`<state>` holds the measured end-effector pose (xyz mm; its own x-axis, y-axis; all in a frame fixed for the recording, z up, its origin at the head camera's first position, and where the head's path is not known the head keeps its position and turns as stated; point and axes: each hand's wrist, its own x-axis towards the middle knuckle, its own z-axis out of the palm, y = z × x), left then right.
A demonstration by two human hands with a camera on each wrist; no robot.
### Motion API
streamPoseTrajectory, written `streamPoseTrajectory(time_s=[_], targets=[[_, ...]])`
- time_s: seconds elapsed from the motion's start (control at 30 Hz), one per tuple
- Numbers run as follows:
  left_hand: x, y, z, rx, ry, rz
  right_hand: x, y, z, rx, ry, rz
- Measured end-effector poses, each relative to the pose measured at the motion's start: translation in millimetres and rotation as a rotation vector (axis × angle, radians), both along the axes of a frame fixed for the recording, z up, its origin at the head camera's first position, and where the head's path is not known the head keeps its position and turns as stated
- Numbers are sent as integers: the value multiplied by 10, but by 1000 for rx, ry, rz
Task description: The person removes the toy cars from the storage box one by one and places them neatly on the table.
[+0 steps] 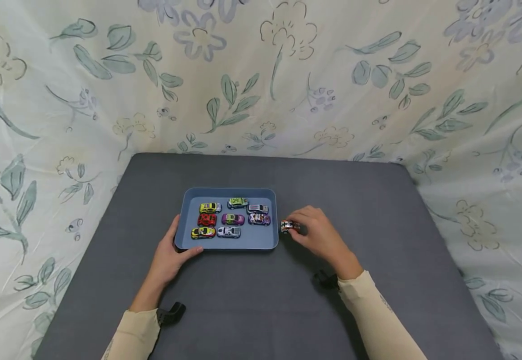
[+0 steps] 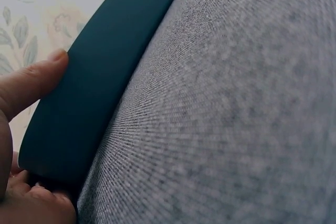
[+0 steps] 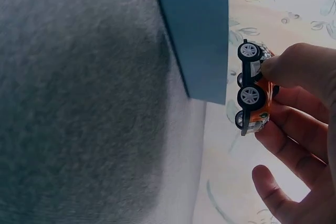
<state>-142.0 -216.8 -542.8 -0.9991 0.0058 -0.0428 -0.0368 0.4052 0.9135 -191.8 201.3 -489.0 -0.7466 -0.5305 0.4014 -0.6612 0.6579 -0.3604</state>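
Observation:
A shallow blue tray (image 1: 229, 249) holds several small toy cars, among them a red car (image 1: 207, 220), a purple car (image 1: 233, 219) and a silver pickup (image 1: 229, 232). My left hand (image 1: 167, 260) grips the tray's near left corner. Its thumb (image 2: 44, 77) lies against the outer wall, and the other fingers are at the tray's lower edge. Just beyond the tray's right side, my right hand (image 1: 317, 234) pinches an orange and white toy car (image 3: 257, 90) between thumb and fingers. In the right wrist view the car's dark underside and wheels face the tray wall.
A grey cloth (image 1: 252, 310) covers the table under the tray. Behind and at both sides hangs a pale curtain (image 1: 261, 75) with a flower and leaf print. Dark wrist cameras (image 1: 171, 314) are strapped on below both hands.

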Motion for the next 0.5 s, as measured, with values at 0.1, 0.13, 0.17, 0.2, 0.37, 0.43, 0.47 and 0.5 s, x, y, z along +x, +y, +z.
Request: streamPoseTrajectory(time_s=[0.1, 0.13, 0.17, 0.2, 0.37, 0.43, 0.47, 0.5], targets=[[22, -1, 3, -8, -13, 1, 11, 32, -50, -1, -23, 0], [26, -1, 4, -9, -15, 2, 12, 39, -68, -2, -31, -1], [28, -2, 5, -9, -15, 2, 11, 46, -84, -6, -39, -4], [27, -2, 6, -8, -14, 3, 8, 53, -100, -11, -45, -6], [13, 0, 7, -1, 0, 3, -20, 70, -161, -10, -67, -13], [9, 1, 8, 3, 2, 2, -31, 74, -183, 4, -74, -9], [4, 1, 9, 5, 2, 0, -36, 77, -191, 10, -78, -8], [-2, 2, 9, 10, 1, -2, -41, 81, -201, 16, -82, -7]])
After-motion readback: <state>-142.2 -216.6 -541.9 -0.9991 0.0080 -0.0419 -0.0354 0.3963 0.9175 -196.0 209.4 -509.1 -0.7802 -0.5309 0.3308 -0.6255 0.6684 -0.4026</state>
